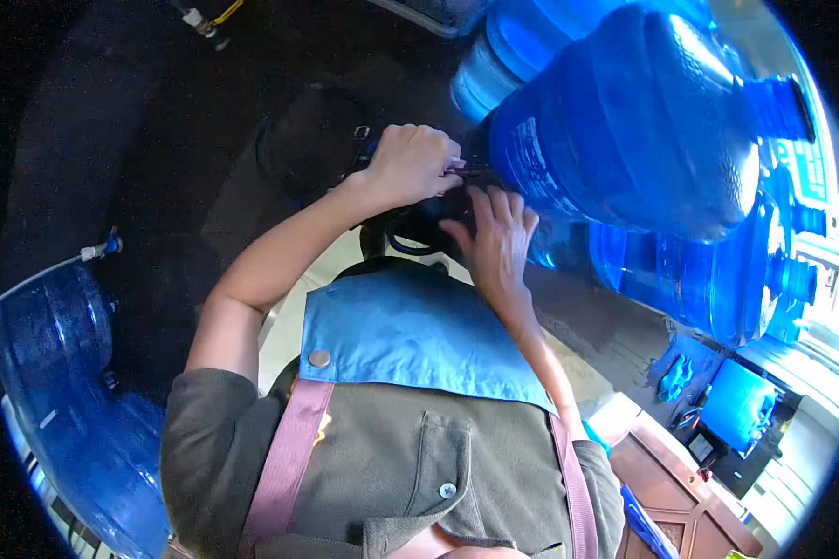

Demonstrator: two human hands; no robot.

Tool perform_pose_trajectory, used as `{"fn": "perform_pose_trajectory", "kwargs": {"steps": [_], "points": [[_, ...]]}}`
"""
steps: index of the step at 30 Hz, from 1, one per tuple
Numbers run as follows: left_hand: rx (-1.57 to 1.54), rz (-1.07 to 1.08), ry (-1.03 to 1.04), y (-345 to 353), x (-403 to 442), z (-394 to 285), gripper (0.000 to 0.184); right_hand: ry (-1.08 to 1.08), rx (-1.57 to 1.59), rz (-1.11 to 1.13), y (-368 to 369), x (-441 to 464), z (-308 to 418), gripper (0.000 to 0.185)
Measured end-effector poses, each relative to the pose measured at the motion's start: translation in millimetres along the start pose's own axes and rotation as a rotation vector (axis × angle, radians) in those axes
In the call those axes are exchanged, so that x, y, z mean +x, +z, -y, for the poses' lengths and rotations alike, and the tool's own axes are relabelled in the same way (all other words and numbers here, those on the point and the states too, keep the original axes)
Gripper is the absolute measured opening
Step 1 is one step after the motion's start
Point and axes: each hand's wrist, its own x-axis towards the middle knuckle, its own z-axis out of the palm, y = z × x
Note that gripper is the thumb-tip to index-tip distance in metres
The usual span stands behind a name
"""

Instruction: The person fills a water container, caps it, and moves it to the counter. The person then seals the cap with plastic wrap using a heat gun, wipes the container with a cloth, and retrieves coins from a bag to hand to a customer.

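Observation:
My left hand [412,166] is closed in a fist, knuckles up, on part of a dark thing with straps and a small metal buckle. What its fingers pinch is too dark to name. Just to the right and nearer my body is my right hand [500,233], thumb apart and fingers loosely spread, resting against the same black strapped thing [418,231], which looks like a bag. Beside both hands lies a large blue water jug [615,130] on its side, its neck pointing right. A blue apron bib [410,321] covers my front below the hands.
More blue water jugs [690,275] lie stacked at the right. Clear bluish jugs [56,373] stand at the left, near a tap with a blue handle [112,245]. A yellow-handled valve [226,13] is at the top. A blue container [738,405] and brown panelled door [667,480] are lower right.

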Motion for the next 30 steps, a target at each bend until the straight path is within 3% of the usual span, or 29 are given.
{"fn": "perform_pose_trajectory", "kwargs": {"steps": [6,8,9,11,14,15,17,20,23,24,27,30], "points": [[-0.16,0.092,0.026,-32.9,-16.6,29.9,0.02,-0.14,0.241,-0.074,-0.3,4.8,-22.3,0.017],[-0.098,0.244,-0.024,-56.8,-23.6,48.6,0.021,-0.278,0.282,-0.101,-0.4,-6.3,-27.4,0.014],[-0.299,0.288,-0.039,-60.6,-29.0,66.6,0.019,-0.35,0.302,-0.112,-1.6,-13.0,-27.6,0.012],[-0.414,0.194,-0.172,-70.1,-39.1,70.8,0.014,-0.369,0.333,-0.078,-1.6,-21.4,-24.4,0.014],[-0.501,-0.077,0.002,-60.3,-32.7,40.4,0.009,-0.392,0.407,-0.067,4.8,-29.5,-22.2,0.015],[-0.449,0.001,0.153,-49.8,-33.2,24.1,0.009,-0.365,0.423,-0.011,2.0,-31.2,-20.4,0.014],[-0.073,0.137,0.133,-26.6,-42.4,2.5,0.01,-0.322,0.449,0.102,-4.4,-33.0,-19.9,0.012],[0.145,0.042,-0.007,-12.5,-38.1,11.3,0.025,-0.333,0.548,0.476,-17.6,-40.4,-18.7,0.017],[-0.015,0.068,-0.047,-18.5,-42.6,10.1,0.042,-0.319,0.557,0.469,-27.5,-33.0,-8.5,0.019],[-0.011,0.133,-0.068,-20.2,-42.7,10.6,0.068,-0.244,0.568,0.308,-26.9,-25.4,-4.1,0.016],[-0.051,0.091,-0.074,-13.7,-44.7,7.6,0.082,-0.128,0.488,-0.005,-0.6,6.6,6.5,0.011],[-0.011,0.084,-0.083,-6.5,-44.2,7.1,0.093,-0.23,0.181,0.163,38.4,15.8,2.6,0.018]]}}
